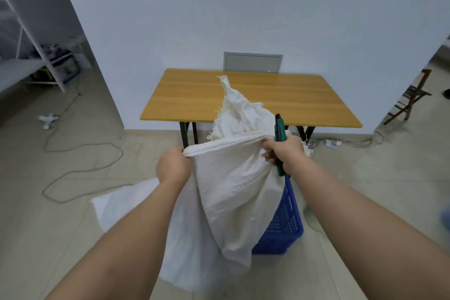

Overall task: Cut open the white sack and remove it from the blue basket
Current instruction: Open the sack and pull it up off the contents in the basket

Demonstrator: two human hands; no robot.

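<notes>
The white sack [233, 190] hangs in front of me, its rolled top edge stretched between both hands and its frayed cut end sticking up behind. My left hand [173, 165] is shut on the edge's left end. My right hand [283, 151] grips the right end together with a green utility knife [279, 139], which points upward. The blue basket [283, 224] stands on the floor at the lower right, mostly hidden by the sack. Whether the sack's bottom is still inside the basket cannot be told.
A second white sheet [136, 204] lies on the floor under my left arm. A wooden table [243, 95] stands ahead against the wall. Cables [80, 168] loop over the tiles at left. A folding chair [409, 100] is at the far right.
</notes>
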